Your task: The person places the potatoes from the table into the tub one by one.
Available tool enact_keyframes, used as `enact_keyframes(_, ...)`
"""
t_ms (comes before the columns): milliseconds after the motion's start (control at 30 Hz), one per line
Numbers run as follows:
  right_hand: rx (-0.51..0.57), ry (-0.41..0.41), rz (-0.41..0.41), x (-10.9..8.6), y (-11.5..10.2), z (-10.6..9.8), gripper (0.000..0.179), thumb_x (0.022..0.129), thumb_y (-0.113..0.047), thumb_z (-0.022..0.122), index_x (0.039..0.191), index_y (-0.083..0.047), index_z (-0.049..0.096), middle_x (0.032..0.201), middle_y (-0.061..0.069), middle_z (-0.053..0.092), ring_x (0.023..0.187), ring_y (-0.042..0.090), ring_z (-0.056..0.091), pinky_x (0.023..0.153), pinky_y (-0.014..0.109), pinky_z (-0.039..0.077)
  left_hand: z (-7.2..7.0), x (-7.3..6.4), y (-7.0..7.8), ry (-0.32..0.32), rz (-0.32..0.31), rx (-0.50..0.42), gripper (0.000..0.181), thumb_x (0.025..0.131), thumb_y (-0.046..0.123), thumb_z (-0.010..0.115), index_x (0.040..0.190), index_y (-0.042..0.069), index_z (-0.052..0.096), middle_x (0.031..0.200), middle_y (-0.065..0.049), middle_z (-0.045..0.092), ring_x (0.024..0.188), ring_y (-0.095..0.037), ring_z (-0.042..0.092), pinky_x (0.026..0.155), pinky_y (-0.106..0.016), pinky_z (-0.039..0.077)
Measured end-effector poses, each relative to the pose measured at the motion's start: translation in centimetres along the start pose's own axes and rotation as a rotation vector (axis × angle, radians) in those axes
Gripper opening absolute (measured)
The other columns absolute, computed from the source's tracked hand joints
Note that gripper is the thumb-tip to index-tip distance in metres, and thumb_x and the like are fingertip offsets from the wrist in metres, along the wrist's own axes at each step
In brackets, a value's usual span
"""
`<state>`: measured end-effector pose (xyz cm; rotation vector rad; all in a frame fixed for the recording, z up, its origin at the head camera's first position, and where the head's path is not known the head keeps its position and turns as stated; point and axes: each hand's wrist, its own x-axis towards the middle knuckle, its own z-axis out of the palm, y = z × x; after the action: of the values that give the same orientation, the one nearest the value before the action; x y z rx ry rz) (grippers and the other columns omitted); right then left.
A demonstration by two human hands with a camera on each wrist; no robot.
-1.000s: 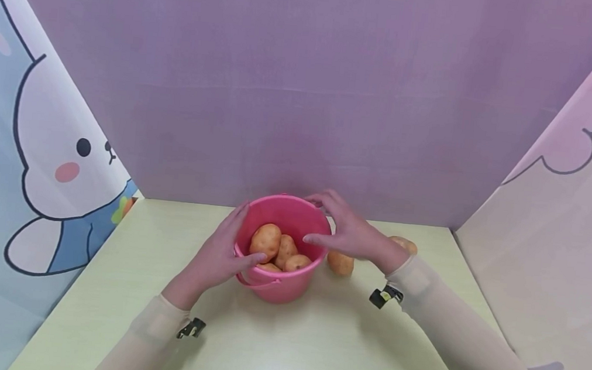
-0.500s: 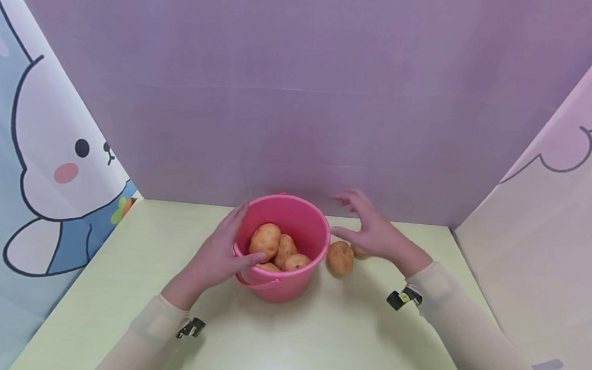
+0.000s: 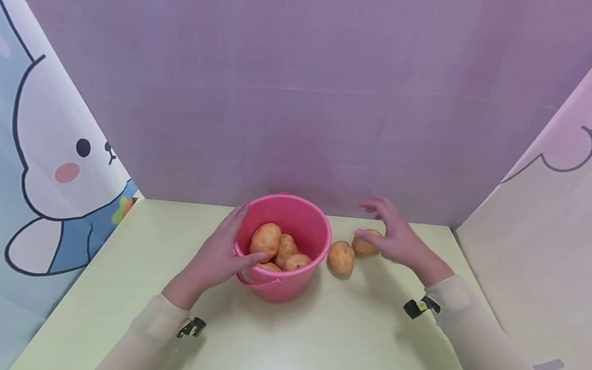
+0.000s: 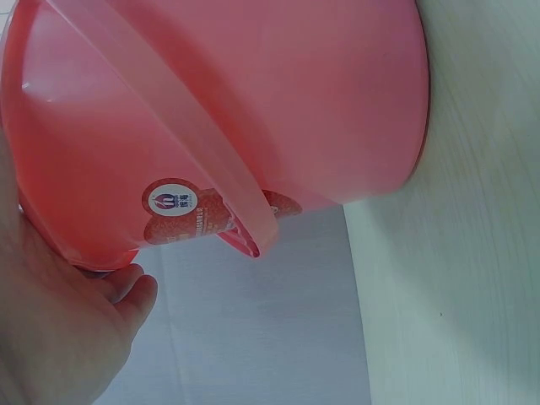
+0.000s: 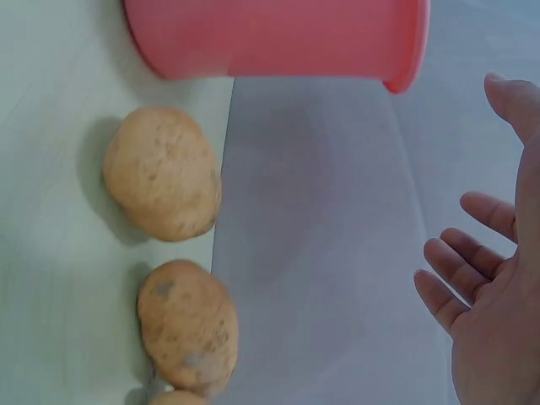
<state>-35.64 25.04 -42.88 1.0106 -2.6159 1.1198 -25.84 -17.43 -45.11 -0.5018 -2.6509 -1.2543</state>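
A pink bucket [image 3: 289, 287] stands upright on the table, with several potatoes [image 3: 266, 240] inside. My left hand [image 3: 218, 257] grips the left side of its rim, the thumb lying over the edge above the potatoes. In the left wrist view, the fingertips [image 4: 135, 299] show at the bucket rim [image 4: 80, 261]. My right hand [image 3: 397, 239] is off the bucket, raised over the loose potatoes with fingers spread and holding nothing. One potato [image 3: 341, 259] lies just right of the bucket; another potato [image 3: 364, 247] sits behind it, partly covered by the right thumb.
A pale wooden table [image 3: 271, 347] meets a purple cloth wall [image 3: 301, 121] right behind the bucket. Printed cloths [image 3: 63, 188] close off the left and right sides. At the right wrist view's lower edge, part of a further potato [image 5: 179, 397] shows. The bucket handle [image 4: 202, 143] hangs down.
My right hand has moved rightward, away from the bucket's rim to over the loose potatoes, uncovering the nearer one. The left hand and bucket have stayed put.
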Motion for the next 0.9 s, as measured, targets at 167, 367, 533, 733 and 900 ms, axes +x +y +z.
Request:
enact_keyframes(167, -0.019, 0.037, 0.023, -1.1, 1.2, -0.4, 0.064, 0.101, -0.025, 0.084, 0.156, -0.009, 0.055, 0.155, 0.014, 0.052, 0.135, 0.034, 0.054, 0.110, 0.058, 0.048, 0.1, 0.1, 0.0, 0.000, 0.011, -0.004, 0.117, 0.090, 0.060, 0.088, 0.179, 0.026, 0.021, 0.182, 0.000, 0.023, 0.162, -0.035, 0.032, 0.110, -0.067, 0.054)
enact_keyframes(367, -0.016, 0.079, 0.031, -2.6, 3.2, -0.7, 0.061, 0.100, -0.019, 0.084, 0.153, -0.005, 0.057, 0.150, 0.017, 0.054, 0.134, 0.037, 0.053, 0.107, 0.055, 0.045, 0.1, 0.1, -0.1, 0.002, 0.013, -0.002, 0.116, 0.090, 0.060, 0.088, 0.179, 0.025, 0.021, 0.182, -0.001, 0.023, 0.162, -0.035, 0.033, 0.110, -0.066, 0.055)
enact_keyframes(533, -0.011, 0.107, 0.094, -3.7, 5.2, -0.8, 0.060, 0.098, -0.020, 0.087, 0.149, -0.004, 0.060, 0.147, 0.016, 0.054, 0.135, 0.041, 0.051, 0.109, 0.063, 0.043, 0.1, 0.1, 0.0, 0.002, 0.005, 0.002, 0.116, 0.090, 0.060, 0.088, 0.179, 0.025, 0.021, 0.182, -0.002, 0.022, 0.162, -0.037, 0.032, 0.109, -0.067, 0.055)
enact_keyframes(733, 0.006, 0.114, 0.145, -4.8, 7.3, -1.1, 0.055, 0.100, -0.021, 0.086, 0.145, -0.002, 0.060, 0.149, 0.020, 0.050, 0.135, 0.044, 0.048, 0.108, 0.066, 0.041, 0.2, 0.1, 0.0, 0.002, 0.002, -0.004, 0.116, 0.090, 0.057, 0.089, 0.179, 0.024, 0.021, 0.182, -0.002, 0.023, 0.162, -0.037, 0.033, 0.108, -0.066, 0.055)
enact_keyframes(900, -0.002, 0.122, 0.183, -5.5, 8.6, -1.1, 0.053, 0.100, -0.022, 0.085, 0.142, -0.001, 0.061, 0.147, 0.023, 0.048, 0.135, 0.043, 0.048, 0.108, 0.067, 0.041, 0.2, 0.1, 0.0, 0.005, 0.005, -0.008, 0.117, 0.090, 0.058, 0.089, 0.179, 0.024, 0.021, 0.182, -0.002, 0.023, 0.162, -0.036, 0.033, 0.109, -0.065, 0.055)
